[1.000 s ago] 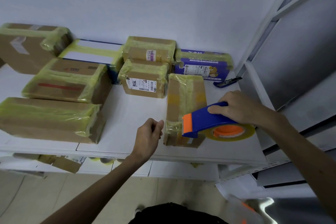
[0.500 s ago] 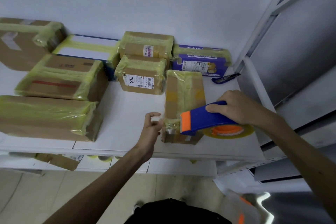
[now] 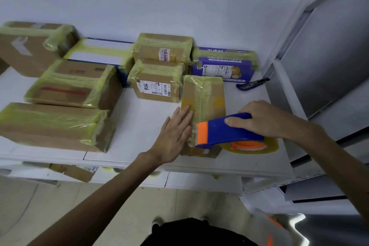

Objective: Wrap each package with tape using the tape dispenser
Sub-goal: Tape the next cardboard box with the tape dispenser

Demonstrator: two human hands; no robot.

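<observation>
A narrow brown cardboard package [image 3: 205,96] with yellowish tape along its top lies lengthwise near the front right of the white table [image 3: 139,118]. My left hand [image 3: 175,134] lies flat with straight fingers on the package's left side. My right hand [image 3: 265,120] grips the blue handle of the tape dispenser [image 3: 223,132], whose orange blade end sits over the near end of the package. The dispenser's roll of yellowish tape [image 3: 251,146] rests just right of the package.
Several taped brown boxes [image 3: 58,124] fill the left and back of the table, with a purple printed box [image 3: 225,64] at the back right. A blue utility knife [image 3: 251,84] lies by the grey metal shelving [image 3: 319,62] on the right. More cardboard sits on a lower shelf [image 3: 75,171].
My left hand went from pinching the tape at the package's near left corner to lying flat along its left side. The dispenser has stayed over the near end.
</observation>
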